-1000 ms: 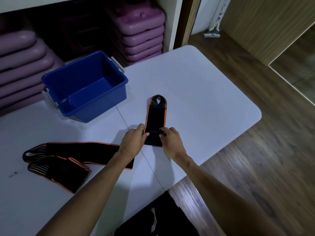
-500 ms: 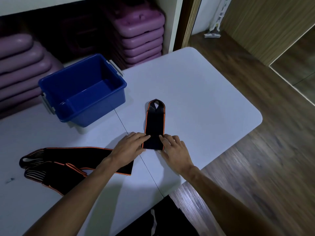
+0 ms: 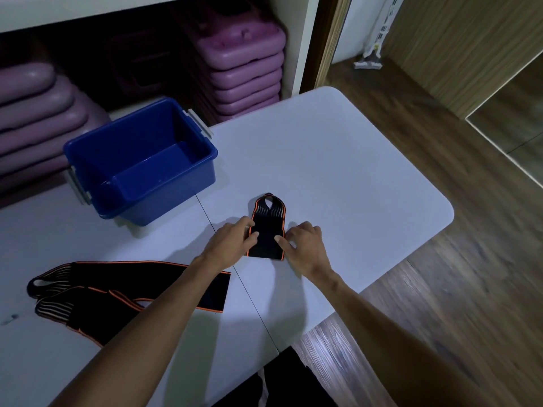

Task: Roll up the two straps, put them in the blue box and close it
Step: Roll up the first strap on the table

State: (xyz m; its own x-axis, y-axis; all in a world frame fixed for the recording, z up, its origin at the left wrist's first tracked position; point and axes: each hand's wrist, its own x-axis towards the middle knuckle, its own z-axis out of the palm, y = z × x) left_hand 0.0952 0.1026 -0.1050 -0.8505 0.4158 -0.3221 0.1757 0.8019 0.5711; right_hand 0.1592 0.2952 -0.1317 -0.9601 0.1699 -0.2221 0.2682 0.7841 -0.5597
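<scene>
Black elastic webbing edged in orange is what you are working with, and it looks soft, light and limp, so judge it as something that will spring loose unless you keep pressure on the roll. Nearest you, at the left, the second strap (image 3: 123, 292) lies unrolled and partly folded over itself on the white table (image 3: 338, 171); your left forearm crosses above its right end. Just beyond, near the table's middle, your left hand (image 3: 232, 245) and right hand (image 3: 305, 248) flank the first strap (image 3: 266, 230), fingers bent, thumb tips pressing on its side edges from left and right. Its near end looks thicker, probably the roll already formed; the looped far end still lies flat on the table. Take hold at both edges of the rolled part and keep the turns tight and square, or the layers will likely slip sideways. Farther off, to the left, the blue box (image 3: 88, 148) stands open and looks empty. No lid is in view.
</scene>
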